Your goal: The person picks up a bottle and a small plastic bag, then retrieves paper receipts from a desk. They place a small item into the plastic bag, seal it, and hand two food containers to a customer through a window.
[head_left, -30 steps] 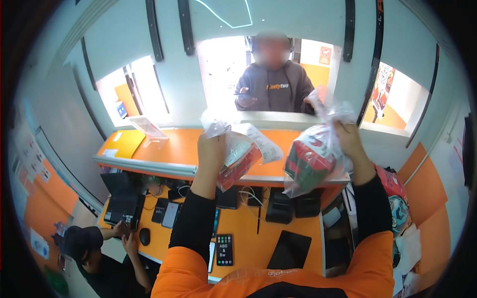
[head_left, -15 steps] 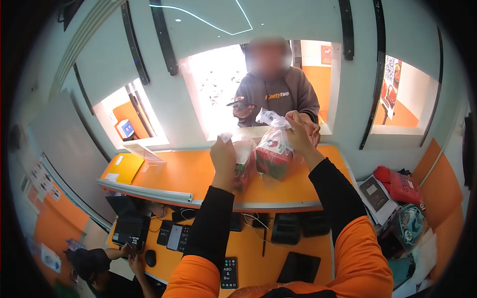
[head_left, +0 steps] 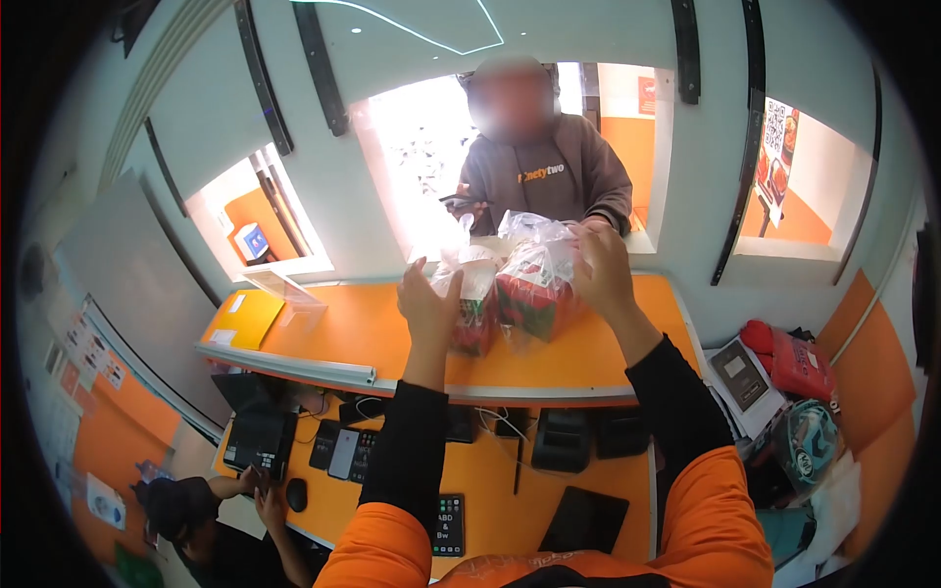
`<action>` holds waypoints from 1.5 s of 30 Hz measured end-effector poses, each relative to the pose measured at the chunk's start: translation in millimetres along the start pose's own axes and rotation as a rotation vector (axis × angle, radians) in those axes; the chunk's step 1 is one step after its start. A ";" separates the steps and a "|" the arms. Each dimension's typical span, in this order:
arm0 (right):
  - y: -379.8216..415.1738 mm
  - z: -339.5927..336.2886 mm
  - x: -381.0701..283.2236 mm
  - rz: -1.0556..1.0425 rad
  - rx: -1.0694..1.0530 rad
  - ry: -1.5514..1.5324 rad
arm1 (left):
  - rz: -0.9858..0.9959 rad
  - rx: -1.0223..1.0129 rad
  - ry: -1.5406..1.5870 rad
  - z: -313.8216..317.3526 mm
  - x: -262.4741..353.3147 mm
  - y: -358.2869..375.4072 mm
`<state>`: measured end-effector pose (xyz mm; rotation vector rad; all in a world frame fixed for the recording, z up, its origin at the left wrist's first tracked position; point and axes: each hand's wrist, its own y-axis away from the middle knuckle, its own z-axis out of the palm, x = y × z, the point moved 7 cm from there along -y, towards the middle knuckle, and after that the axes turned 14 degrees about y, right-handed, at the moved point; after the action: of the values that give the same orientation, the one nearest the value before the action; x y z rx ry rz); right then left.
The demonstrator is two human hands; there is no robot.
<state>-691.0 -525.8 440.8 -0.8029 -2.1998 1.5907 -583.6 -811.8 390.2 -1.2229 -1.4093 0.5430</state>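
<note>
Two clear plastic bags stand side by side on the orange counter [head_left: 382, 323]. The left bag [head_left: 474, 309] holds a red and green package; my left hand [head_left: 429, 304] is beside it, fingers spread, holding nothing. In the right bag [head_left: 530, 294] is a red and green box. My right hand [head_left: 603, 269] is at this bag's upper right edge, its fingers raised and bent; whether they still touch the plastic is unclear. A person in a dark hoodie [head_left: 544, 176] stands beyond the window opening, one hand close behind my right hand.
A yellow envelope [head_left: 249, 318] and a clear stand lie on the counter's left. Below are a laptop, phones, a mouse [head_left: 296, 494] and a black tablet [head_left: 584, 520]. A co-worker in a dark cap [head_left: 176, 505] is at lower left. Red bags [head_left: 794, 363] sit at right.
My left hand has let go of the left bag's top and opened. The bags now rest lower, their tops looser. My right hand's fingers have loosened at the right bag.
</note>
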 end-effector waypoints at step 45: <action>179.9 -124.1 -50.9 0.262 -0.010 0.202 | -0.312 -0.920 0.463 -134.6 94.7 386.7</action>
<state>-535.9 -420.6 317.3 -1.2400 -2.0274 1.5334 -303.6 -633.2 132.6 -1.6398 -1.4220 -0.6571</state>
